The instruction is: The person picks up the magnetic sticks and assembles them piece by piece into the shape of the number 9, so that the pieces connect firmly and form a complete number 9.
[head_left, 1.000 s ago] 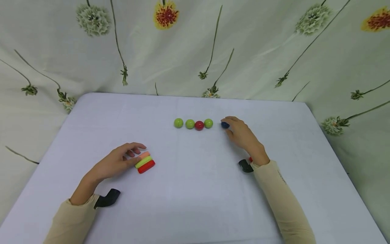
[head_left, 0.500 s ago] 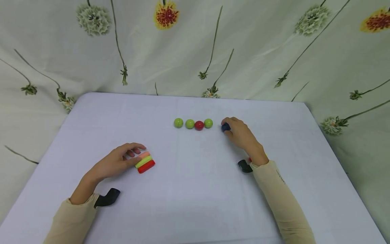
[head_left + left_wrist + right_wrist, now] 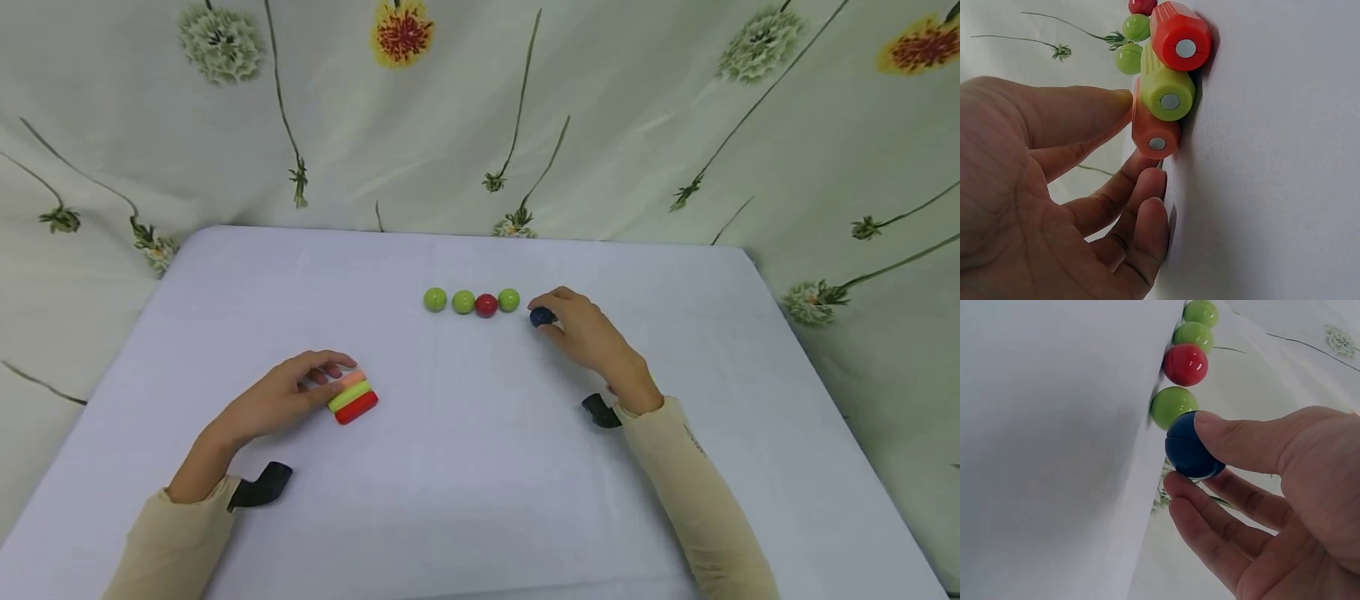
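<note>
My right hand (image 3: 588, 333) pinches a dark blue ball (image 3: 1190, 447) between thumb and fingertips, just right of a row of balls. In that row, from right to left, come a green ball (image 3: 509, 300), a red ball (image 3: 487, 306) and two more green balls (image 3: 463, 302). On the left, three short magnetic rods lie side by side: orange (image 3: 1155, 128), yellow-green (image 3: 350, 396) and red (image 3: 357, 407). The left hand (image 3: 281, 396) rests beside them with loosely bent fingers, its thumb tip at the orange rod. Whether the fingertips behind touch that rod, I cannot tell.
A white cloth covers the table (image 3: 450, 483). Behind it hangs a flower-printed curtain (image 3: 450, 125). A black wrist camera (image 3: 262, 485) sits at the left cuff, and another black camera (image 3: 602, 411) at the right cuff.
The right hand has moved slightly left with the blue ball, closer to the row. My left hand and the three rods have stayed in place. The head view has shifted a little.
</note>
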